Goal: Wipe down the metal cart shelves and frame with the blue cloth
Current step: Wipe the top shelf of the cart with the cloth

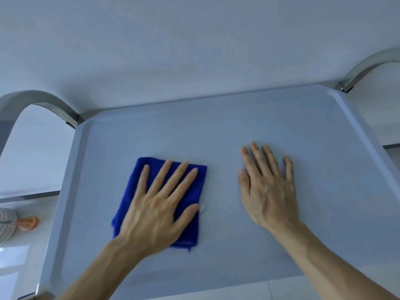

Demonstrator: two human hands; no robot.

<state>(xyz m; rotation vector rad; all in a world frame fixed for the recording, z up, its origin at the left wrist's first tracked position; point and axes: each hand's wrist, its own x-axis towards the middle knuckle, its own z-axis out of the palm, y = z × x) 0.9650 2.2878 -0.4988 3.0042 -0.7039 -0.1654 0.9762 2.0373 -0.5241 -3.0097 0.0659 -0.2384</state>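
We press our left hand (158,204) flat, fingers spread straight, on the folded blue cloth (190,226) lying left of centre on the top shelf (324,213). Right hand (268,189) rests flat on bare shelf, holding nothing. Frame arches (43,100) behind.

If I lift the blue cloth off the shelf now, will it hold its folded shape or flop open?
The blue cloth looks like soft, fuzzy fabric folded in layers, so it would probably droop and unfold when lifted by one edge. It is likely light. Under the flat left hand it should slide easily on the smooth top shelf.
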